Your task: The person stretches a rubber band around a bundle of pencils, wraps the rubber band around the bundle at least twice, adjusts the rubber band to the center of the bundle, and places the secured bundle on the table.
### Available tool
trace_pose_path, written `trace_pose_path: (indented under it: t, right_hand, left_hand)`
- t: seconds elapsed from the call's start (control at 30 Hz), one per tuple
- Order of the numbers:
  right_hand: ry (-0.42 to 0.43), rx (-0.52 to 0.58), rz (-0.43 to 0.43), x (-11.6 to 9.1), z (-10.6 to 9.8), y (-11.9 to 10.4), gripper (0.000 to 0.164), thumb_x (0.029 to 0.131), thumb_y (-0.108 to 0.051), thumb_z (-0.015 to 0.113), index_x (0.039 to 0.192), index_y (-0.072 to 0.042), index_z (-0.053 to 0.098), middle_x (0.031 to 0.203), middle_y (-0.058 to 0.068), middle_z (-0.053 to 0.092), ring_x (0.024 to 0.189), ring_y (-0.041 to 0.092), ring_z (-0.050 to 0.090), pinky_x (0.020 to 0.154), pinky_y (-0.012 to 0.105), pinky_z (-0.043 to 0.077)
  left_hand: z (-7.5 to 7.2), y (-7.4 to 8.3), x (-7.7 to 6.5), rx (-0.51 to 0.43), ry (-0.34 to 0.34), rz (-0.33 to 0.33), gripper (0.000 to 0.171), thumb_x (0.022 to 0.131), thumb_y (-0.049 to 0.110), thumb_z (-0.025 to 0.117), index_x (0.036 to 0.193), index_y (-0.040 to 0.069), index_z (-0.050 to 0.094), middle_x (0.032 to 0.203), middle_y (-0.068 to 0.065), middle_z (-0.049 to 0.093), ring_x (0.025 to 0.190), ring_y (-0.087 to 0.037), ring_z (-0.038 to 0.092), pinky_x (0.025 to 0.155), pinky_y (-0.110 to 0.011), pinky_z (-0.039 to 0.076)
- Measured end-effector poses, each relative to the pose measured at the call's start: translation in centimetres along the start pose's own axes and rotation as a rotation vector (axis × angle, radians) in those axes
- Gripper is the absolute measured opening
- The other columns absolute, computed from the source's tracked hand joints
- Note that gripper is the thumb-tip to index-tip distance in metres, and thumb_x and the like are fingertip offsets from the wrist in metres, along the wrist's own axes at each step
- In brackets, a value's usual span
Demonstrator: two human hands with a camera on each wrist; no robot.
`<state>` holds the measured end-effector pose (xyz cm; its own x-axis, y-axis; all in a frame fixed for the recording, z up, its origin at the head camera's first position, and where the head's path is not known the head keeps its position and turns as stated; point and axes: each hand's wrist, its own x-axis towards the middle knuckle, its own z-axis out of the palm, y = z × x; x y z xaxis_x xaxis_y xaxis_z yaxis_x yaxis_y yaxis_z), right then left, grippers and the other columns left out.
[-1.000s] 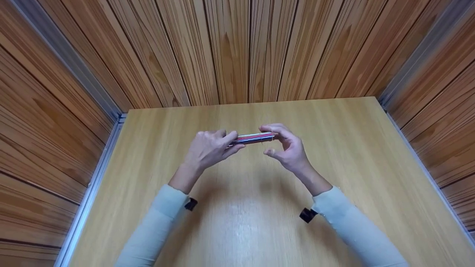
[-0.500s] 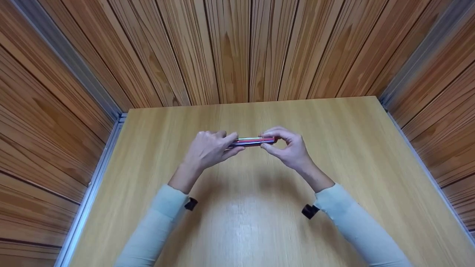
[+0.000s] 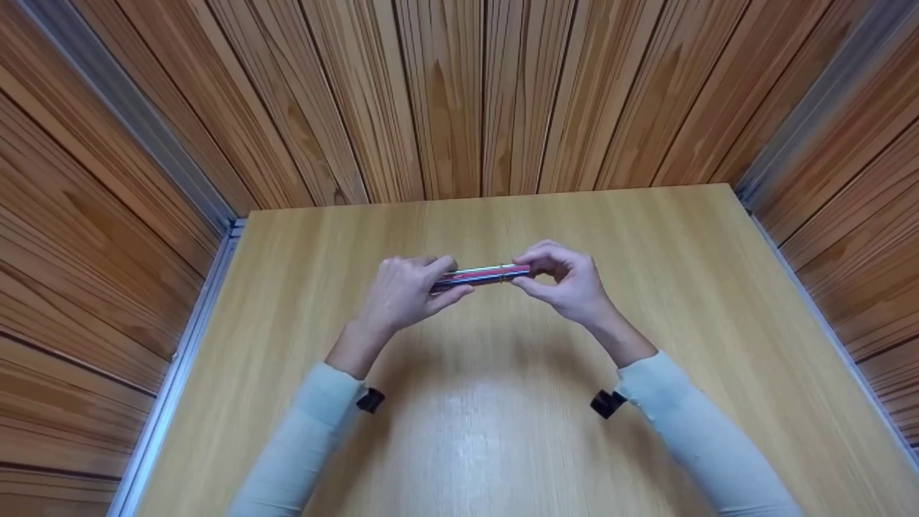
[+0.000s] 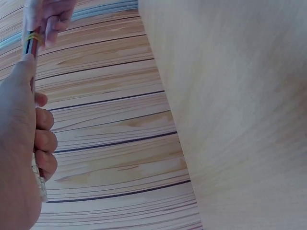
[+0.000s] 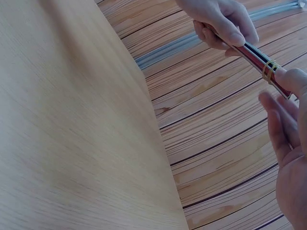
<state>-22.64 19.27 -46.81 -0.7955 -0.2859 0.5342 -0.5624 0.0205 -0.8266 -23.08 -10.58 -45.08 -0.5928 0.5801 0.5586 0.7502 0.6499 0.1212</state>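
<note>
A slim bundle of pencils (image 3: 479, 276), striped in red, dark blue and white, is held up above the table between both hands. My left hand (image 3: 406, 293) grips its left part, with the fingers curled round it in the left wrist view; the palm hides much of that end. A yellow rubber band (image 5: 269, 72) is looped several times round the bundle near its right end. Just beside the band, my right hand (image 3: 563, 281) pinches that right end between thumb and fingertips. In the right wrist view the thumb lies on the bundle's tip.
The light wooden table (image 3: 459, 431) spreads beneath both hands. Wood-plank walls (image 3: 445, 100) stand at the back and sides, with metal rails (image 3: 179, 345) along the side edges. A small black camera (image 3: 607, 403) sits at each wrist.
My right hand, loosely open at the bundle's end a second ago, has closed thumb and fingers onto it. Since then it has moved slightly right, and the rubber band now shows round the bundle.
</note>
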Motion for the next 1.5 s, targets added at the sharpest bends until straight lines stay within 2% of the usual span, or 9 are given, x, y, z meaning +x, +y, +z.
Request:
trace_pose_path:
  t: [0.2, 0.3, 0.4, 0.57, 0.73, 1.03, 1.23, 1.37, 1.5]
  right_hand:
    - [0.05, 0.035, 0.023, -0.3, -0.8, 0.4, 0.029, 0.086, 0.024, 0.079, 0.115, 0.02, 0.074, 0.109, -0.014, 0.079, 0.096, 0.002, 0.075, 0.089, 0.017, 0.063]
    - [0.068, 0.074, 0.024, -0.3, -1.1, 0.6, 0.029, 0.087, 0.024, 0.078, 0.115, 0.022, 0.072, 0.11, -0.012, 0.079, 0.097, 0.003, 0.077, 0.089, 0.017, 0.064]
    - [0.085, 0.106, 0.022, -0.4, -1.3, 0.7, 0.029, 0.087, 0.025, 0.077, 0.115, 0.023, 0.07, 0.11, -0.009, 0.08, 0.096, 0.004, 0.078, 0.086, 0.017, 0.064]
    - [0.116, 0.13, 0.05, -0.6, -1.3, 0.8, 0.029, 0.088, 0.024, 0.077, 0.116, 0.025, 0.069, 0.109, -0.008, 0.081, 0.096, 0.004, 0.079, 0.083, 0.018, 0.064]
    - [0.126, 0.138, 0.093, -0.9, -1.2, 0.7, 0.03, 0.088, 0.021, 0.08, 0.117, 0.022, 0.073, 0.109, -0.008, 0.082, 0.094, 0.004, 0.08, 0.079, 0.018, 0.065]
    - [0.114, 0.107, 0.119, -1.3, -1.2, 0.3, 0.029, 0.087, 0.02, 0.082, 0.115, 0.022, 0.075, 0.104, -0.009, 0.083, 0.09, 0.004, 0.082, 0.077, 0.02, 0.066]
    - [0.088, 0.091, 0.095, -1.5, -1.4, 0.3, 0.027, 0.088, 0.021, 0.081, 0.115, 0.02, 0.076, 0.106, -0.011, 0.083, 0.091, 0.004, 0.081, 0.078, 0.019, 0.066]
    - [0.029, 0.069, 0.053, -1.7, -1.4, 0.0, 0.027, 0.087, 0.024, 0.079, 0.113, 0.018, 0.077, 0.11, -0.011, 0.082, 0.095, 0.003, 0.079, 0.082, 0.016, 0.064]
    - [-0.012, 0.041, 0.018, -1.8, -1.0, -0.1, 0.029, 0.085, 0.025, 0.08, 0.112, 0.015, 0.08, 0.111, -0.01, 0.082, 0.099, 0.005, 0.076, 0.083, 0.016, 0.063]
  left_hand:
    - [-0.4, -0.2, -0.2, -0.267, 0.021, -0.057, 0.026, 0.098, 0.029, 0.09, 0.112, 0.008, 0.084, 0.091, -0.008, 0.083, 0.067, -0.02, 0.068, 0.062, -0.029, 0.054]
    - [-0.5, -0.4, -0.5, -0.433, 0.051, -0.105, 0.023, 0.095, 0.018, 0.092, 0.113, 0.007, 0.086, 0.096, -0.011, 0.083, 0.075, -0.021, 0.071, 0.069, -0.027, 0.056]
    - [-0.3, -0.7, -0.8, -0.576, 0.116, -0.155, 0.022, 0.091, 0.011, 0.094, 0.11, 0.004, 0.086, 0.096, -0.012, 0.083, 0.08, -0.019, 0.071, 0.074, -0.023, 0.055]
    - [0.5, -0.9, -1.2, -0.718, 0.25, -0.213, 0.023, 0.086, 0.005, 0.095, 0.106, 0.001, 0.085, 0.097, -0.015, 0.083, 0.087, -0.011, 0.071, 0.08, -0.021, 0.055]
    - [1.1, -0.6, -1.5, -0.741, 0.296, -0.216, 0.022, 0.086, 0.002, 0.092, 0.105, -0.002, 0.081, 0.097, -0.017, 0.079, 0.087, -0.009, 0.066, 0.079, -0.021, 0.054]
    - [1.0, 0.1, -1.1, -0.738, 0.253, -0.188, 0.025, 0.085, 0.003, 0.095, 0.106, 0.001, 0.082, 0.1, -0.017, 0.077, 0.087, -0.013, 0.069, 0.078, -0.021, 0.058]
    - [1.4, 0.3, -1.1, -0.787, 0.233, -0.209, 0.021, 0.087, 0.003, 0.093, 0.104, 0.0, 0.082, 0.1, -0.017, 0.077, 0.09, -0.012, 0.071, 0.08, -0.021, 0.059]
    - [1.3, 0.4, -1.2, -0.811, 0.232, -0.244, 0.019, 0.086, 0.001, 0.093, 0.101, 0.0, 0.083, 0.098, -0.017, 0.077, 0.09, -0.009, 0.069, 0.08, -0.02, 0.058]
    - [1.3, 0.7, -0.9, -0.825, 0.235, -0.236, 0.017, 0.085, -0.001, 0.093, 0.099, 0.0, 0.083, 0.097, -0.018, 0.077, 0.09, -0.01, 0.069, 0.08, -0.02, 0.057]
